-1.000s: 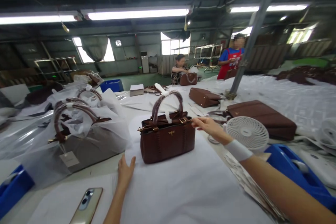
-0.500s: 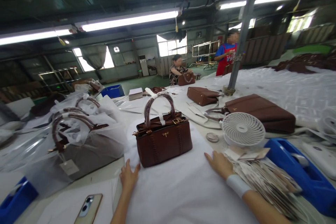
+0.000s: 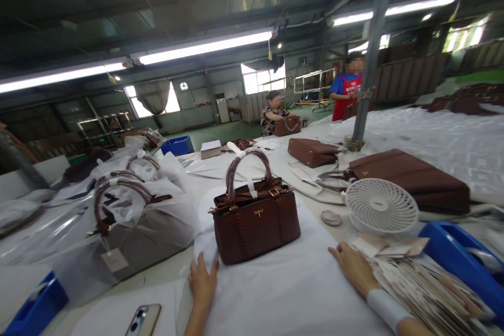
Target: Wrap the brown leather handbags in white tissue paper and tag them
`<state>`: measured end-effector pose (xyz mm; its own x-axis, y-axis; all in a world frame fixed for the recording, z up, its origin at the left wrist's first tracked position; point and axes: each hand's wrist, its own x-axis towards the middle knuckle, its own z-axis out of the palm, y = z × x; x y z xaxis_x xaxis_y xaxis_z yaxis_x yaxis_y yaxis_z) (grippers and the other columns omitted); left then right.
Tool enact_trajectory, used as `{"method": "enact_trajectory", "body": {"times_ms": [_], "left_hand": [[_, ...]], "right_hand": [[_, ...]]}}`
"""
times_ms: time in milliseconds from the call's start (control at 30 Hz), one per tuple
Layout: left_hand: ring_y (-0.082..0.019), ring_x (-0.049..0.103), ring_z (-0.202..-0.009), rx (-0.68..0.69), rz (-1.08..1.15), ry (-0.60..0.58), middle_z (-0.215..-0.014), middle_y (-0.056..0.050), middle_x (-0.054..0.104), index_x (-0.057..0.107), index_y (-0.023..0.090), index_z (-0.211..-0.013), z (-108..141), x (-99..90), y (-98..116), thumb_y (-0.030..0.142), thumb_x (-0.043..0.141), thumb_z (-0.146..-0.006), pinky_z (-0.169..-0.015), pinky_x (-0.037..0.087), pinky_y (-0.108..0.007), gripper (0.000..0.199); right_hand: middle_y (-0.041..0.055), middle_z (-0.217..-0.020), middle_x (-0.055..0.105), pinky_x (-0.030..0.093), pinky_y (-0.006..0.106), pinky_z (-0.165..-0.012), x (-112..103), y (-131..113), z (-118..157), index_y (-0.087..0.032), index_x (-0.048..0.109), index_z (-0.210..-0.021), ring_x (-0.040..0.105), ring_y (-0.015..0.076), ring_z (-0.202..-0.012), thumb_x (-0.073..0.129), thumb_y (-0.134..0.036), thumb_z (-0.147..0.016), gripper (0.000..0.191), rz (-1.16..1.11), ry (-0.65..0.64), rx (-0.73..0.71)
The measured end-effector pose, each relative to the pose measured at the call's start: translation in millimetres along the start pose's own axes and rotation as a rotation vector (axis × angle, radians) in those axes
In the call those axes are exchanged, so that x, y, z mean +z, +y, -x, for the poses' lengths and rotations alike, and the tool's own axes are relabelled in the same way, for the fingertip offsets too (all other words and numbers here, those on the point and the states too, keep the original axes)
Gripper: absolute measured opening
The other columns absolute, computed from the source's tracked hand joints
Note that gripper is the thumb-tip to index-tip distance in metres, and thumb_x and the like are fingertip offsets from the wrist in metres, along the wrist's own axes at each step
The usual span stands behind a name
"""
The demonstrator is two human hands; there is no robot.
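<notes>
A dark brown leather handbag stands upright on a white sheet in front of me. Its arched handles are wrapped in clear film, and a small gold dragonfly emblem sits on its front. My left hand rests on the sheet's left edge, just short of the bag's lower left corner, fingers spread and holding nothing. On the other side, my right hand lies with fingers stretched out at the sheet's right edge, apart from the bag. A pale band circles the right wrist.
Film-wrapped bags stand at left, beside a phone and a blue tape dispenser. To the right are a white fan, a pile of tags, another blue dispenser and a lying brown bag. Two people work beyond.
The whole view has shifted a little, so things sit lower and further right. My right hand has slid slightly outward from the bag. The bag and left hand keep their places.
</notes>
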<state>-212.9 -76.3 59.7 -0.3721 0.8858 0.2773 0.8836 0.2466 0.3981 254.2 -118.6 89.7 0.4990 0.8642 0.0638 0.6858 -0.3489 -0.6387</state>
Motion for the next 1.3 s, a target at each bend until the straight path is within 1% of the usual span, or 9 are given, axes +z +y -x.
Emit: {"method": "enact_trajectory", "body": {"times_ms": [100, 167, 233, 333, 467, 600, 867, 1000, 1300], "left_hand": [[-0.046, 0.046, -0.128, 0.06, 0.028, 0.166, -0.15, -0.025, 0.037, 0.049, 0.018, -0.139, -3, -21.2, 22, 0.05, 0.047, -0.091, -0.099, 0.041, -0.062, 0.058], [-0.041, 0.047, -0.129, 0.259, 0.171, 0.332, -0.15, -0.02, 0.04, 0.053, 0.022, -0.134, -6, -43.7, 48, 0.051, 0.047, -0.093, -0.105, 0.039, -0.06, 0.051], [-0.033, 0.052, -0.127, 0.503, 0.362, 0.401, -0.142, -0.016, 0.049, 0.053, 0.023, -0.133, -11, -67.6, 77, 0.046, 0.049, -0.094, -0.108, 0.042, -0.051, 0.046], [-0.029, 0.058, -0.121, 0.634, 0.419, 0.284, -0.137, -0.013, 0.055, 0.043, 0.024, -0.141, -19, -95.5, 117, 0.045, 0.047, -0.096, -0.102, 0.048, -0.044, 0.05], [-0.029, 0.067, -0.099, 0.571, 0.226, 0.095, -0.12, -0.011, 0.065, 0.046, 0.021, -0.133, -31, -113.1, 147, 0.049, 0.046, -0.096, -0.077, 0.054, -0.039, 0.046], [-0.026, 0.067, -0.085, 0.526, 0.08, -0.058, -0.103, -0.005, 0.067, 0.051, 0.023, -0.105, -42, -122.3, 155, 0.051, 0.047, -0.095, -0.064, 0.046, -0.034, 0.029], [-0.022, 0.063, -0.08, 0.636, 0.094, -0.13, -0.096, -0.003, 0.058, 0.049, 0.026, -0.1, -52, -117.8, 153, 0.045, 0.042, -0.098, -0.061, 0.036, -0.03, 0.021], [-0.019, 0.058, -0.075, 0.662, 0.237, -0.131, -0.081, 0.002, 0.052, 0.045, 0.025, -0.083, -59, -115.4, 153, 0.046, 0.05, -0.094, -0.064, 0.037, -0.029, 0.025], [-0.015, 0.05, -0.069, 0.646, 0.391, -0.114, -0.074, 0.004, 0.047, 0.041, 0.024, -0.073, -51, -125.5, 152, 0.047, 0.056, -0.091, -0.066, 0.036, -0.028, 0.034]], "right_hand": [[0.0089, -0.07, 0.065, 0.049, 0.051, -0.085, -7, 0, 7, -0.024, 0.057, -0.067, 0.067, 0.0367, -0.083, 0.066, -0.027, -0.079, 0.015, -0.006, 0.024, -0.018], [0.0119, -0.087, 0.07, 0.047, 0.051, -0.093, -13, 0, 19, -0.024, 0.065, -0.08, 0.066, 0.0369, -0.097, 0.065, -0.025, -0.078, 0.002, 0.01, 0.053, -0.065], [0.0126, -0.107, 0.07, 0.043, 0.049, -0.102, -17, 1, 38, -0.026, 0.069, -0.098, 0.061, 0.036, -0.111, 0.064, -0.028, -0.08, 0.018, 0.031, 0.069, -0.131], [0.0107, -0.123, 0.068, 0.041, 0.047, -0.107, -17, 7, 68, -0.028, 0.068, -0.116, 0.059, 0.0332, -0.119, 0.057, -0.035, -0.087, 0.032, 0.086, 0.03, -0.247], [0.0127, -0.135, 0.063, 0.044, 0.046, -0.108, -16, 14, 72, -0.022, 0.06, -0.133, 0.057, 0.031, -0.125, 0.045, -0.04, -0.095, 0.045, 0.277, 0.02, -0.345], [0.017, -0.142, 0.055, 0.039, 0.05, -0.111, -11, 11, 18, -0.015, 0.054, -0.138, 0.048, 0.0322, -0.135, 0.04, -0.035, -0.096, 0.048, 0.367, 0.056, -0.324], [0.0257, -0.138, 0.056, 0.029, 0.071, -0.106, 25, 5, -77, -0.008, 0.057, -0.129, 0.045, 0.0395, -0.134, 0.042, -0.025, -0.09, 0.045, 0.365, 0.064, -0.238], [0.0267, -0.132, 0.06, 0.03, 0.072, -0.103, 26, 1, -82, -0.009, 0.062, -0.121, 0.049, 0.0418, -0.128, 0.044, -0.022, -0.086, 0.041, 0.287, 0.093, -0.241], [0.0098, -0.091, 0.074, 0.055, 0.036, -0.074, 7, -41, -14, -0.019, 0.072, -0.092, 0.07, 0.0245, -0.078, 0.044, -0.046, -0.091, 0.039, -0.097, 0.113, -0.382]]}}
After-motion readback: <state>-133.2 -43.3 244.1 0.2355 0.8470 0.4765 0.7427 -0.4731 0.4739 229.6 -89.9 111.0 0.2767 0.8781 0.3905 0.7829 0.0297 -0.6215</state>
